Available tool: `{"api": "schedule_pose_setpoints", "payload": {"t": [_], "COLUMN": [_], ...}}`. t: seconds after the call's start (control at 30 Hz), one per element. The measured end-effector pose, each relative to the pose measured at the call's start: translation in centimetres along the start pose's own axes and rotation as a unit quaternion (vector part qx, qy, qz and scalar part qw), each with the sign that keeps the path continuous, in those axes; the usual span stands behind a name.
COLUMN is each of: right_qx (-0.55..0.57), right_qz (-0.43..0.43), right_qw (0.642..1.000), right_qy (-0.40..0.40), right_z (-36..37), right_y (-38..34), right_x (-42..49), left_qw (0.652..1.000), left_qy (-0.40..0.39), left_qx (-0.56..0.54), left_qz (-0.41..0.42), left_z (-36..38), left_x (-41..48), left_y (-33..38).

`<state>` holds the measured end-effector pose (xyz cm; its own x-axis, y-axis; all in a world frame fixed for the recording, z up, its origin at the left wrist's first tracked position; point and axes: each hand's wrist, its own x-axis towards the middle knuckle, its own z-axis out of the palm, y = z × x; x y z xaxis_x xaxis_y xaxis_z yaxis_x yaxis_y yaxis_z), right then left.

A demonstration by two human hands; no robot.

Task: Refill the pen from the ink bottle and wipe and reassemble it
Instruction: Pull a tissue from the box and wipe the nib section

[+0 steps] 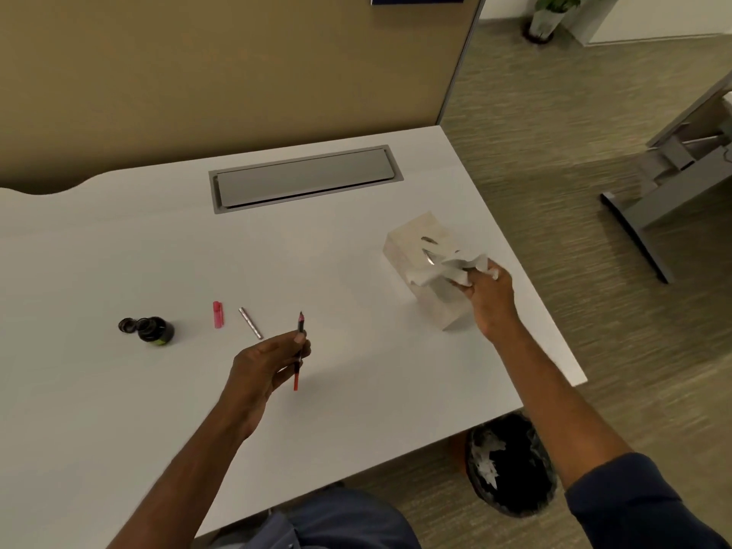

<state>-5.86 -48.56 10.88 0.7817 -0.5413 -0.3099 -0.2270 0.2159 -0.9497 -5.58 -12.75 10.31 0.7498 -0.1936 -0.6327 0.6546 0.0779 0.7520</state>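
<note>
My left hand [266, 362] holds the thin red pen core [298, 352] upright above the white desk, its dark tip pointing away from me. My right hand [488, 289] is closed on a white tissue [455, 267] that hangs out of the top of the pale tissue box [412, 247]. The open black ink bottle [156, 330] stands at the left with its cap [126, 325] lying beside it. A pink pen cap [218, 314] and a silver pen barrel [250, 322] lie on the desk between the bottle and my left hand.
A grey cable tray lid [305, 178] is set into the white desk [119, 247] near the back. A tan partition [222, 69] rises behind it. A black bin [511, 463] with crumpled tissue stands under the desk's right corner. The desk's right edge runs close to the tissue box.
</note>
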Motion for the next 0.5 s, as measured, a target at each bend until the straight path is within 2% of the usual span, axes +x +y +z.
{"api": "schedule_pose_setpoints", "payload": {"t": [0.13, 0.27, 0.33, 0.43, 0.5], "right_qx": [0.099, 0.128, 0.106, 0.008, 0.009], "right_qz": [0.076, 0.131, 0.136, 0.111, 0.113], "right_qw": [0.983, 0.964, 0.964, 0.962, 0.954], "right_qy": [-0.138, -0.192, -0.205, -0.251, -0.277], "right_z": [4.3, 8.8, 10.7, 12.7, 13.5], "right_y": [0.8, 0.5, 0.3, 0.7, 1.0], "right_x": [-4.0, -7.6, -8.8, -9.5, -9.6], "left_qw": [0.998, 0.995, 0.993, 0.990, 0.986], "left_qy": [-0.022, -0.026, -0.024, -0.019, -0.017], "left_qx": [0.056, 0.092, 0.106, 0.124, 0.145], "left_qz": [0.021, 0.039, 0.052, 0.071, 0.084], "left_z": [0.8, 1.1, 1.1, 0.6, 0.0], "left_x": [-0.9, -1.5, -1.7, -1.9, -1.9], "left_y": [1.0, 2.0, 2.3, 2.7, 2.8]}}
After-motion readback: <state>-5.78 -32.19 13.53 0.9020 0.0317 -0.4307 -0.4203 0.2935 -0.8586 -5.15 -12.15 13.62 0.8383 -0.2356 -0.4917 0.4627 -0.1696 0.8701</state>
